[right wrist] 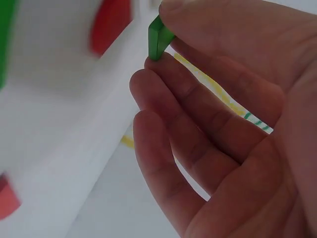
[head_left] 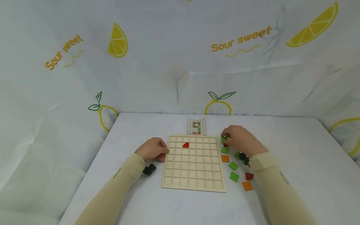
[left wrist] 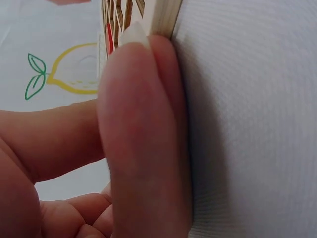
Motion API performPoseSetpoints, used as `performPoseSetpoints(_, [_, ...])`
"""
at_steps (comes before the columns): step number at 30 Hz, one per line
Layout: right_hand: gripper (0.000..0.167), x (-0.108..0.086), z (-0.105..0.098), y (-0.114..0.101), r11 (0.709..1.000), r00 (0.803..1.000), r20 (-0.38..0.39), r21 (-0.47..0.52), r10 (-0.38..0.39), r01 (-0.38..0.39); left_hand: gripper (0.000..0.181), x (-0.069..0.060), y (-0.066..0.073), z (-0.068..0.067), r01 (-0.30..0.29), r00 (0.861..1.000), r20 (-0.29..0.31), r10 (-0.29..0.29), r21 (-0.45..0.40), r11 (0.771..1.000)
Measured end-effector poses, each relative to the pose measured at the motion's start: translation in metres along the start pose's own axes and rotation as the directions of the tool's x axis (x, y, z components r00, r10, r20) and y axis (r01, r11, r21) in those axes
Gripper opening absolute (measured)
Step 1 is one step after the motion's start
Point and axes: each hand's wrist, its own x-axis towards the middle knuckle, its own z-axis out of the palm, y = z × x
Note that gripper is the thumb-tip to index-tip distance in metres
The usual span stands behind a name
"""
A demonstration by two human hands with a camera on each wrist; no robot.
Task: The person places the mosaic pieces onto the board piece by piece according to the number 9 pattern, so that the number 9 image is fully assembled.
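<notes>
A pale wooden grid board (head_left: 192, 165) lies flat on the table, with one red quarter-round tile (head_left: 186, 145) in a cell of its upper part. My left hand (head_left: 152, 149) holds the board's left edge; in the left wrist view a thumb (left wrist: 138, 109) presses against the wooden rim. Beyond the board's right edge, my right hand (head_left: 241, 140) pinches a green tile (right wrist: 158, 39) between thumb and fingertips, slightly above the table. Another red tile (head_left: 226, 144) shows partly under that hand.
Loose tiles lie right of the board: several green ones (head_left: 234, 176), orange squares (head_left: 247, 186) and a red quarter-round piece (head_left: 249, 176). A pattern card (head_left: 196, 127) lies behind the board. Black wrist devices (head_left: 149, 169) sit beneath both wrists. A printed cloth (head_left: 157, 62) hangs behind.
</notes>
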Motion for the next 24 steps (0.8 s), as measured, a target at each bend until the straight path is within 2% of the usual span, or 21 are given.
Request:
performPoseSetpoints(6, [0.026,0.017,0.01,-0.033,0.999,0.999,0.022,-0.002,-0.041,0.041,0.017,0.002,-0.001,-0.001,-0.008,1.0,0.017,0.008,-0.006,1.0])
performPoseSetpoints(13, [0.026,0.03,0.024,-0.066,0.994,0.994,0.025,-0.023,-0.106,0.107,0.017,0.003,-0.001,0.0,-0.001,1.0,0.009,0.001,-0.021,1.0])
performPoseSetpoints(24, [0.019,0.036,0.043,-0.088,0.983,0.985,0.02,-0.067,-0.169,0.17,0.018,0.005,-0.003,-0.002,0.008,1.0,0.003,-0.008,0.006,1.0])
